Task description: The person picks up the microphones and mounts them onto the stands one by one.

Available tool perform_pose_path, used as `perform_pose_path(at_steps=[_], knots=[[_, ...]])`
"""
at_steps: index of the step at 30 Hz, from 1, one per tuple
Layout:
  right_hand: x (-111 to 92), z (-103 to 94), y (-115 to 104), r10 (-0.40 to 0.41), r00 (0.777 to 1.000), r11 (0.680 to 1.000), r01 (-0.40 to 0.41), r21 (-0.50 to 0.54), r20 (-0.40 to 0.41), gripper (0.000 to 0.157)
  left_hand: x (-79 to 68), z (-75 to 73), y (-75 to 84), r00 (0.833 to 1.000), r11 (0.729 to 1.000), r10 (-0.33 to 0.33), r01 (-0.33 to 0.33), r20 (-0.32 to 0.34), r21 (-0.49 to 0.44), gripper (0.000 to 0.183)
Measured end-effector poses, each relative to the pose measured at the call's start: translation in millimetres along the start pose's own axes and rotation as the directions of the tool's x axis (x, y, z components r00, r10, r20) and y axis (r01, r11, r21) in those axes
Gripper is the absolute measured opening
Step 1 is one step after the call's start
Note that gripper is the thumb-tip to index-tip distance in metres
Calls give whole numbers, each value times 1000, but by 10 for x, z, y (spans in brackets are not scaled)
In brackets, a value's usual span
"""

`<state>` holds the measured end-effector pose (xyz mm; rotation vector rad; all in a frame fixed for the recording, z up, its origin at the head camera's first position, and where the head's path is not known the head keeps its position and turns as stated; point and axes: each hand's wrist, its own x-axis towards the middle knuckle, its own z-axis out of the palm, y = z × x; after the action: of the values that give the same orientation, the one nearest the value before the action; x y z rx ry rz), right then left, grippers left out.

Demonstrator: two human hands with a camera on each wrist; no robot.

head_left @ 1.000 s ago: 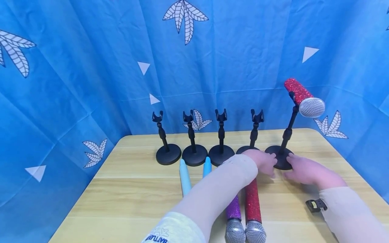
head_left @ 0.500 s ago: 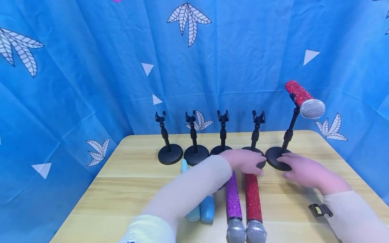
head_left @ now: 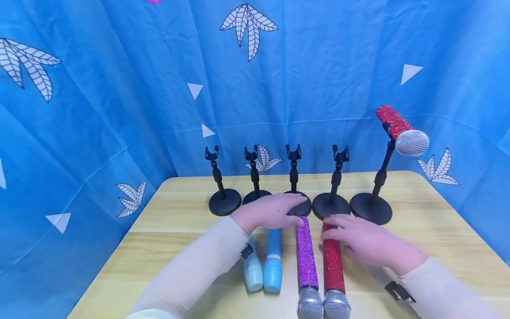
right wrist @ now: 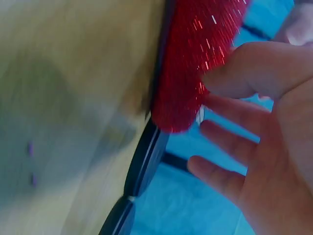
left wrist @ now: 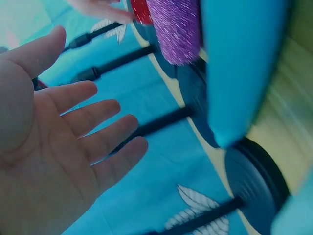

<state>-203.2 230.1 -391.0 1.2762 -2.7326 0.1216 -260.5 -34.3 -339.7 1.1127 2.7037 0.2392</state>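
Observation:
My left hand (head_left: 275,210), its fingers spread and straight in the left wrist view, hovers over the handle ends of the purple glitter microphone (head_left: 307,257) and the blue microphone (head_left: 273,266). Nothing is in its palm. My right hand (head_left: 358,237) reaches over the handle end of a red glitter microphone (head_left: 334,266) lying on the table. In the right wrist view its thumb overlaps the red handle (right wrist: 190,63), and its other fingers are loosely extended. A pale teal microphone (head_left: 253,270) lies left of the blue one, partly behind my left wrist.
Several black microphone stands line the back of the wooden table (head_left: 159,248). The rightmost stand (head_left: 372,208) carries another red glitter microphone (head_left: 394,122), head tilted down. The stand (head_left: 225,201) at far left has a bare clip. A blue curtain (head_left: 326,79) hangs behind.
My left hand has moved left from the rightmost stand to above the purple microphone's end. My right hand has left that stand's base and shifted left over the lying red microphone.

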Motion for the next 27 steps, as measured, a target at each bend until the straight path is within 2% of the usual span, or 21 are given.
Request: perform_pose_path(at_steps=[2,5,9,12,15,21,27], knots=[[31,31,-58,-59,998,998,59,-13,14,49,-78,1,-77,999,1000,-24,24,-21,-5,65],[47,57,-119,-95,994,995,95,-5,47,51,-157,1,-160,998,998,-60,59,-36,-18,65],[55,77,-143,-86,994,996,85,11,63,52,-198,-20,-208,997,997,-67,64,-46,-47,64],[57,87,-118,-69,995,997,67,34,66,51,-181,-57,-202,997,996,-42,38,-58,-81,65],[15,82,-54,-36,998,998,34,45,43,49,-105,-111,-149,997,992,-25,17,-67,-124,65],[-81,-12,91,26,998,995,-20,95,-57,51,99,-191,-52,996,974,-41,22,-81,-225,61],[-217,-191,217,170,980,966,-146,212,-100,53,382,-159,77,992,958,-42,7,-117,-286,62]])
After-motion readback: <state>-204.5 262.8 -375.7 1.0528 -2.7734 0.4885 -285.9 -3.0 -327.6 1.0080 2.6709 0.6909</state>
